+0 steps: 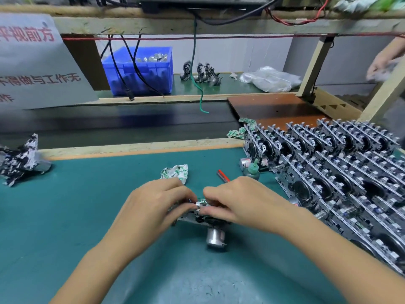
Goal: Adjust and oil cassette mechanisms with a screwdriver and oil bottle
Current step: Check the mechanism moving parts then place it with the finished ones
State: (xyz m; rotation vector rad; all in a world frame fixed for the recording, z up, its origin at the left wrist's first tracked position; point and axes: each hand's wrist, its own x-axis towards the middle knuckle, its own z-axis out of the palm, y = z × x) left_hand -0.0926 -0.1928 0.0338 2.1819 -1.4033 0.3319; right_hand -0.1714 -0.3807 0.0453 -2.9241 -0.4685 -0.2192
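Observation:
A cassette mechanism (200, 218) with a round silver motor (215, 239) lies on the green mat (87, 205) in front of me. My left hand (153, 207) grips its left side with curled fingers. My right hand (236, 205) pinches a small silver part on its top. A red-handled screwdriver (223, 175) lies on the mat just behind my right hand, partly hidden by it. The green oil bottle (253, 171) stands beyond it, beside the stacked mechanisms.
Several rows of cassette mechanisms (328, 172) fill the right side. A crumpled printed cloth (176, 173) lies behind my left hand. Another mechanism (19, 163) sits at the far left. A blue bin (140, 71) and a plastic bag (269, 79) are on the back shelf. Another person's hand (385, 64) shows top right.

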